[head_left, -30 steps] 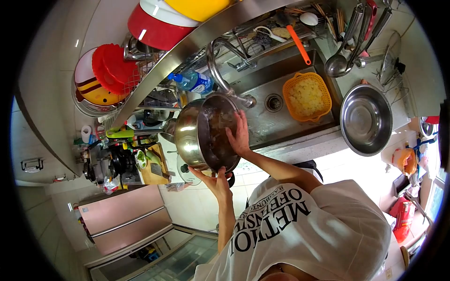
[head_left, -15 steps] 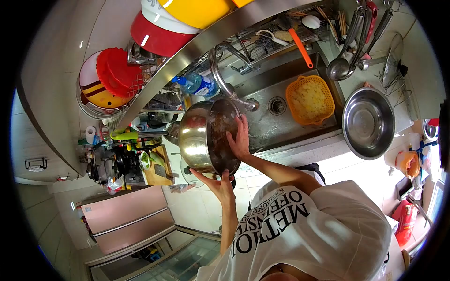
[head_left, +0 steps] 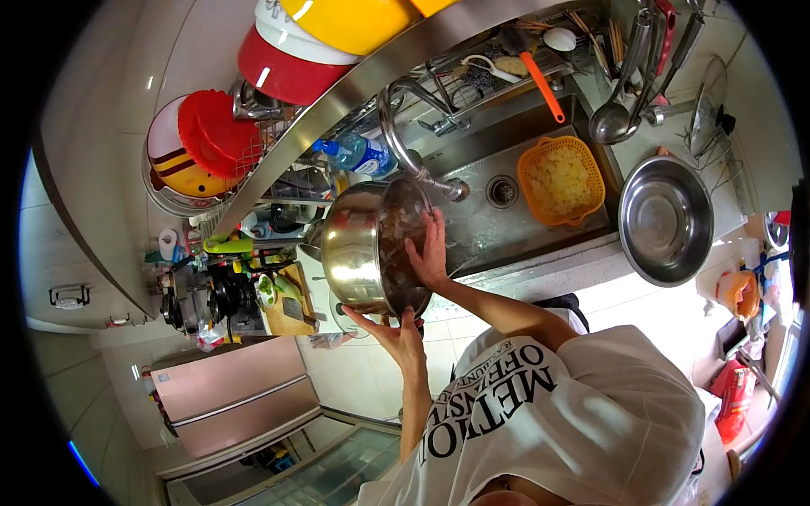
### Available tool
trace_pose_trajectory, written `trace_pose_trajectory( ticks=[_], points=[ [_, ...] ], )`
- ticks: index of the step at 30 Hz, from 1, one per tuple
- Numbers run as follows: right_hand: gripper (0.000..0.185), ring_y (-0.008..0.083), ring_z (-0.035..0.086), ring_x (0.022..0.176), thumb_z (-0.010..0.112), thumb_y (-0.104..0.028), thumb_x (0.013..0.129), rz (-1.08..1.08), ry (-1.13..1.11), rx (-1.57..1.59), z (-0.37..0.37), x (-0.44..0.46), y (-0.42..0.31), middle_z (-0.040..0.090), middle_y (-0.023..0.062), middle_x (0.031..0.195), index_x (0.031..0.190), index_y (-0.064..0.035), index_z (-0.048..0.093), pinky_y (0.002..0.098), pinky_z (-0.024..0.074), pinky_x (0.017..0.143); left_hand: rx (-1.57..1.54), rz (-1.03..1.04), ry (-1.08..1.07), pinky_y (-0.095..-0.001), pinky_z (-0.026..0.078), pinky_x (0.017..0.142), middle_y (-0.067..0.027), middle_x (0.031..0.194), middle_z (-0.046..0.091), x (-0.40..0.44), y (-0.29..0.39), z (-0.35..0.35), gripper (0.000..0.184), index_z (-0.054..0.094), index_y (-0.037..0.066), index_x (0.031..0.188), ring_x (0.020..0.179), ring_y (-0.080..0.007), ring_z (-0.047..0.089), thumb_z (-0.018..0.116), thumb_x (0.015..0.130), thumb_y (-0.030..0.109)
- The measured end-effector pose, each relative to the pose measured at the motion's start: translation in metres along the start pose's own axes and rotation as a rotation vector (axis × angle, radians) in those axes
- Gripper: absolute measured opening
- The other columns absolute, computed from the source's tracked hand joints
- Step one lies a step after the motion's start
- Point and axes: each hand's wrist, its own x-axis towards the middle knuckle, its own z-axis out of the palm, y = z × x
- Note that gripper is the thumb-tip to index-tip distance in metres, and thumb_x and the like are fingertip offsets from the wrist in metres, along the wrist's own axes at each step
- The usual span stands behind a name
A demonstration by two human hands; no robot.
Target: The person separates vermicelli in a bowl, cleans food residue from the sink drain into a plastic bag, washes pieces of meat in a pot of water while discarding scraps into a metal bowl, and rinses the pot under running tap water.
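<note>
A large steel pot (head_left: 350, 249) is tipped on its side beside the sink, its mouth turned toward the basin. Wet brownish contents or inner surface show inside; I cannot make out which. My left hand (head_left: 395, 339) supports the pot from the near lower side, thumb by the rim and fingers under the wall. My right hand (head_left: 432, 257) is at the mouth's sink side, thumb reaching inside and fingers stretched along the rim toward the far handle. In the sink (head_left: 472, 244), a yellow basket (head_left: 527, 198) holds pale, chopped-looking food.
A curved faucet (head_left: 405, 156) hangs over the sink near the pot. A steel bowl (head_left: 665, 221) stands on the right counter, with ladles (head_left: 609, 125) above it. A blue soap bottle (head_left: 363, 155) is behind the pot. A cutting board (head_left: 295, 316) with green vegetables lies left.
The whole view has shifted very slightly. Both hands and the tipped pot keep almost the same positions.
</note>
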Motion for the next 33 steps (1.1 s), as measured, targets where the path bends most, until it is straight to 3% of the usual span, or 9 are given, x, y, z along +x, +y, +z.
trace_pose_trajectory(
  ticks=[5, 14, 17, 33],
  points=[
    [0.072, 0.0465, 0.023, 0.135, 0.065, -0.013, 0.081, -0.01, 0.018, 0.019, 0.003, -0.003, 0.002, 0.018, 0.0289, 0.148, 0.142, -0.0047, 0.028, 0.047, 0.0245, 0.111, 0.078, 0.129, 0.0, -0.0241, 0.054, 0.055, -0.0185, 0.155, 0.0, 0.002, -0.014, -0.004, 0.106, -0.007, 0.018, 0.151, 0.118, -0.0328, 0.043, 0.058, 0.072, -0.01],
    [0.072, 0.0473, 0.022, 0.135, 0.065, -0.017, 0.083, 0.009, 0.0, 0.043, 0.005, -0.005, 0.001, 0.017, 0.0295, 0.148, 0.143, -0.0064, 0.027, 0.0488, 0.0229, 0.111, 0.047, 0.053, -0.008, -0.0268, 0.056, 0.055, -0.0191, 0.154, -0.002, -0.005, 0.0, 0.002, 0.105, -0.007, 0.021, 0.151, 0.119, -0.0373, 0.041, 0.059, 0.074, -0.008],
    [0.072, 0.0475, 0.022, 0.135, 0.064, -0.018, 0.083, 0.039, -0.001, 0.046, 0.009, -0.005, 0.002, 0.017, 0.0296, 0.148, 0.143, -0.0066, 0.027, 0.0489, 0.023, 0.111, 0.026, 0.05, 0.0, -0.0246, 0.054, 0.053, -0.0195, 0.156, -0.003, -0.005, 0.001, 0.002, 0.108, -0.004, 0.023, 0.152, 0.121, -0.0326, 0.044, 0.061, 0.072, -0.009],
    [0.075, 0.0474, 0.022, 0.135, 0.065, -0.017, 0.083, 0.035, -0.022, 0.063, 0.014, -0.004, -0.004, 0.013, 0.0287, 0.148, 0.145, -0.0071, 0.024, 0.0473, 0.0242, 0.111, 0.109, 0.09, 0.035, -0.0247, 0.053, 0.054, -0.0179, 0.157, -0.001, -0.001, -0.002, 0.001, 0.106, -0.002, 0.024, 0.152, 0.121, -0.0309, 0.044, 0.059, 0.073, -0.011]
  ],
)
